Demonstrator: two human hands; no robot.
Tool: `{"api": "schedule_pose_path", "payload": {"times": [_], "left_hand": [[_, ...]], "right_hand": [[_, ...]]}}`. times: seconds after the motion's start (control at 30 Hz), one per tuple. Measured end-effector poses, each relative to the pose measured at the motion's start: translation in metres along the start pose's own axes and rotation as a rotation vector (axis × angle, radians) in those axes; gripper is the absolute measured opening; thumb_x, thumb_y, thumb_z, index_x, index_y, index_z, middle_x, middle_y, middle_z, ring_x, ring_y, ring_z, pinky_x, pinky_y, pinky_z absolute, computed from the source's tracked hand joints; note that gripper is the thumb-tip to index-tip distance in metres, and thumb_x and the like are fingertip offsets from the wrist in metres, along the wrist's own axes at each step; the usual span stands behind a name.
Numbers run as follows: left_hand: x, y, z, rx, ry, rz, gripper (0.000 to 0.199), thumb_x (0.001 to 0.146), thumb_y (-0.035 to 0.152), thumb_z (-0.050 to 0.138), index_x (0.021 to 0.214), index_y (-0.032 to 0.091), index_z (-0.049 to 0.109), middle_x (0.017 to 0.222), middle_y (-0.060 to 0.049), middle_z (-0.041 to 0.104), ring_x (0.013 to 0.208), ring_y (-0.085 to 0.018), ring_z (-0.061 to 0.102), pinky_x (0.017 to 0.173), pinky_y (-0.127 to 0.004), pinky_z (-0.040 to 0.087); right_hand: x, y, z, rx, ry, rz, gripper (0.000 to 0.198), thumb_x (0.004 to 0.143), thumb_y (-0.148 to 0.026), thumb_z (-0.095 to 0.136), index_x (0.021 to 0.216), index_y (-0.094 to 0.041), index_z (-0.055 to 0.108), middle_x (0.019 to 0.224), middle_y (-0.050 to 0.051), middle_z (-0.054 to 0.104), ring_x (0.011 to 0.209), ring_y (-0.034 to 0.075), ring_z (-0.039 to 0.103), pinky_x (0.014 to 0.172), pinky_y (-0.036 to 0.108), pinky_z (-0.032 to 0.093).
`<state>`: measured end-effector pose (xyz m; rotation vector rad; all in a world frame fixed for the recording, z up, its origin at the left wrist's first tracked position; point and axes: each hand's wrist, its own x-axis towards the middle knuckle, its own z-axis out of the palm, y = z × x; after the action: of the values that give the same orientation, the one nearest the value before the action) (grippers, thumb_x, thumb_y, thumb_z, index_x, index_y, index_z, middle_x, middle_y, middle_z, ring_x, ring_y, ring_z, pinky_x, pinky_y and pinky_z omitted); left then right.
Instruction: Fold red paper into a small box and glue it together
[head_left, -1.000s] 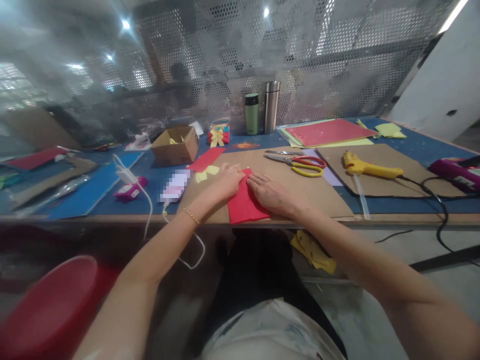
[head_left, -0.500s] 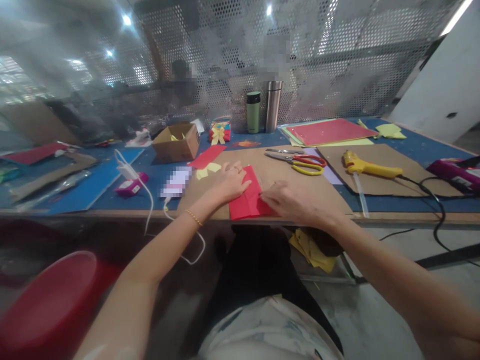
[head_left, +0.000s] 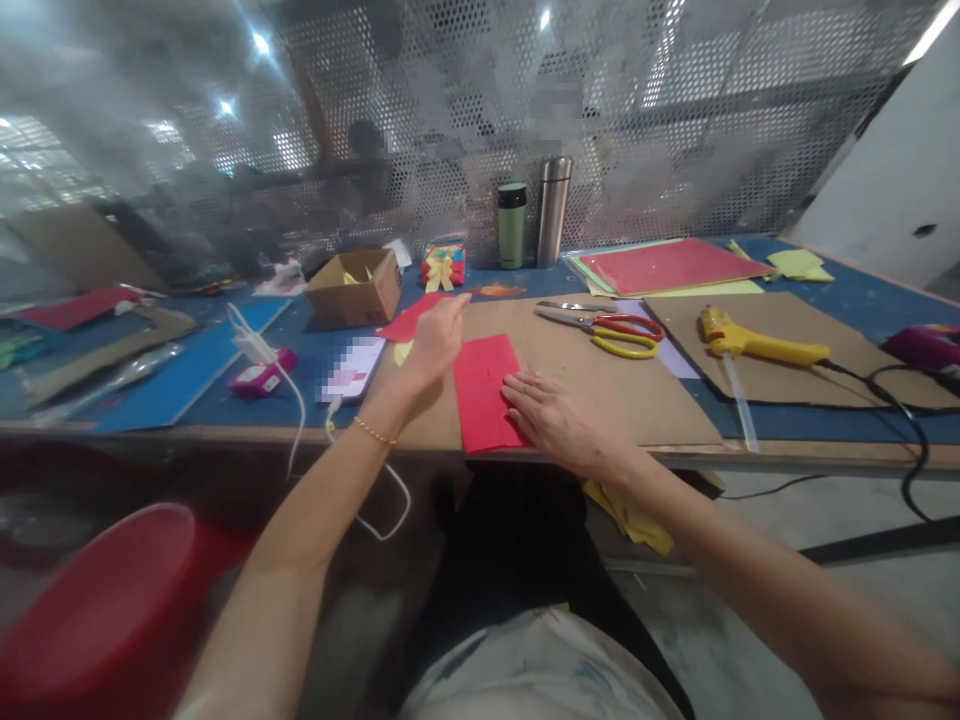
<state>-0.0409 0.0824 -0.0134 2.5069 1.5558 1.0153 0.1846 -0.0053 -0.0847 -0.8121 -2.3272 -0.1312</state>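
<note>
A folded red paper piece (head_left: pixel 486 385) lies flat on a brown cardboard sheet (head_left: pixel 592 390) at the table's front edge. Spread over its right side are the fingers of my right hand (head_left: pixel 553 415), lying flat and open. My left hand (head_left: pixel 435 342) is raised off the folded paper at its upper left, fingers loosely bent with one stretched out, and I see nothing held. Behind that hand is a loose red paper strip (head_left: pixel 409 318). A yellow paper bow shape (head_left: pixel 403 352) is mostly hidden beneath the hand.
Scissors (head_left: pixel 622 335) with red and yellow handles lie on the cardboard. To the right is a yellow glue gun (head_left: pixel 765 345) with a cord. A phone (head_left: pixel 358 368), a cardboard box (head_left: pixel 356 285), a green tumbler (head_left: pixel 512 225) and a steel flask (head_left: pixel 553 215) stand or lie around.
My left hand has lifted off the red paper and moved left. My right hand has gone from bent fingers at the paper's edge to lying flat on it. The paper's raised fold now lies flat.
</note>
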Motion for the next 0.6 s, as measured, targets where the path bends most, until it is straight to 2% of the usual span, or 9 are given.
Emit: {"api": "schedule_pose_path", "payload": {"times": [0.1, 0.23, 0.3, 0.43, 0.5, 0.6], "left_hand": [[-0.011, 0.006, -0.01, -0.005, -0.078, 0.034, 0.045, 0.103, 0.014, 0.036, 0.134, 0.018, 0.069, 0.143, -0.012, 0.071, 0.133, -0.022, 0.065, 0.118, -0.042, 0.048], [-0.041, 0.025, -0.01, 0.107, -0.255, 0.141, 0.039, 0.108, 0.027, 0.042, 0.134, 0.018, 0.07, 0.144, -0.012, 0.069, 0.132, -0.026, 0.063, 0.118, -0.046, 0.046], [-0.052, 0.031, -0.007, 0.181, -0.282, 0.172, 0.038, 0.109, 0.032, 0.044, 0.127, 0.018, 0.074, 0.137, -0.013, 0.072, 0.131, -0.029, 0.061, 0.118, -0.05, 0.043], [-0.061, 0.035, -0.001, 0.266, -0.252, 0.193, 0.035, 0.108, 0.037, 0.049, 0.117, 0.019, 0.078, 0.117, -0.013, 0.072, 0.117, -0.03, 0.059, 0.11, -0.052, 0.043], [-0.062, 0.035, -0.001, 0.256, -0.249, 0.204, 0.035, 0.108, 0.036, 0.049, 0.117, 0.019, 0.078, 0.114, -0.012, 0.07, 0.114, -0.029, 0.058, 0.108, -0.051, 0.042], [-0.065, 0.036, -0.004, 0.238, -0.272, 0.223, 0.035, 0.109, 0.034, 0.047, 0.115, 0.019, 0.078, 0.114, -0.011, 0.069, 0.112, -0.028, 0.058, 0.106, -0.049, 0.042]], "right_hand": [[0.001, 0.0, -0.001, -0.002, 0.02, -0.012, 0.038, 0.111, -0.026, 0.042, 0.122, -0.011, 0.075, 0.127, 0.023, 0.077, 0.127, 0.033, 0.072, 0.113, 0.055, 0.056], [0.001, -0.001, 0.0, 0.012, 0.04, -0.014, 0.038, 0.111, -0.027, 0.042, 0.124, -0.012, 0.074, 0.13, 0.022, 0.076, 0.128, 0.033, 0.071, 0.113, 0.055, 0.056], [0.0, -0.001, -0.001, 0.041, 0.05, -0.007, 0.037, 0.111, -0.027, 0.044, 0.126, -0.013, 0.074, 0.13, 0.021, 0.076, 0.129, 0.033, 0.07, 0.113, 0.056, 0.056], [0.0, 0.002, -0.005, 0.112, 0.063, -0.005, 0.036, 0.11, -0.029, 0.046, 0.125, -0.015, 0.076, 0.128, 0.019, 0.077, 0.128, 0.032, 0.069, 0.111, 0.056, 0.055], [0.001, 0.003, -0.011, 0.161, 0.056, 0.002, 0.035, 0.11, -0.029, 0.046, 0.119, -0.017, 0.077, 0.123, 0.017, 0.079, 0.122, 0.03, 0.07, 0.107, 0.052, 0.056], [0.006, 0.009, -0.025, 0.175, -0.002, 0.068, 0.035, 0.11, -0.031, 0.045, 0.1, -0.019, 0.077, 0.099, 0.012, 0.08, 0.094, 0.024, 0.071, 0.089, 0.041, 0.055]]}}
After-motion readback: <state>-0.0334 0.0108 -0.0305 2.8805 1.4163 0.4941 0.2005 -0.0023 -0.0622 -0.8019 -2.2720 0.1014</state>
